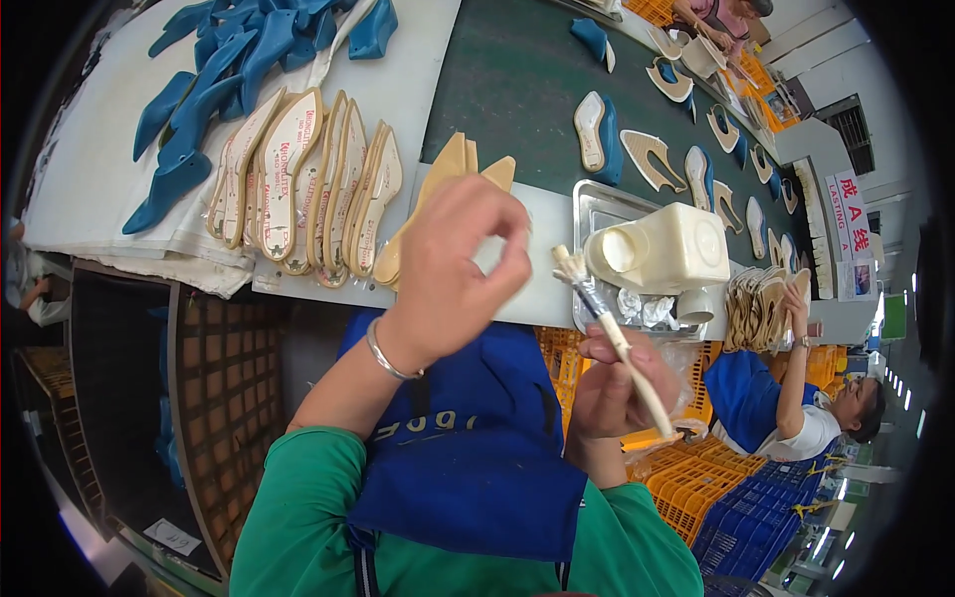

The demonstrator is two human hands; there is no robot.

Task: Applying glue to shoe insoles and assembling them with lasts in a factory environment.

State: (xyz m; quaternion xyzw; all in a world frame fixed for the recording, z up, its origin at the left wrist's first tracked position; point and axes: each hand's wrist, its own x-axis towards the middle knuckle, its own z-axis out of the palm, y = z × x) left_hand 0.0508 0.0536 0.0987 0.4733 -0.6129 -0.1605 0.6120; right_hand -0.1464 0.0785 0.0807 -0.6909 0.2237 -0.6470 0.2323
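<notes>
My right hand (622, 383) is closed round a brush (632, 363) with a pale, coated handle and a clotted bristle end pointing up and left. My left hand (453, 264), with a bangle at the wrist, is raised left of the bristles and apart from them. Its thumb and forefinger meet in a loop; anything between their tips is too small to make out. Beyond the brush, a cream plastic bottle (686, 249) lies on its side in a metal tray (587, 199). Tan insoles (453, 159) on the table are partly hidden behind my left hand.
Stacked insoles (290, 174) and blue shoe lasts (184, 149) lie on the table at left. A green conveyor belt (497, 95) carries lasts and shoe parts. Orange crates (686, 497) and blue crates (746, 527) stand at right, near a co-worker (796, 408) reaching toward another insole stack (756, 303).
</notes>
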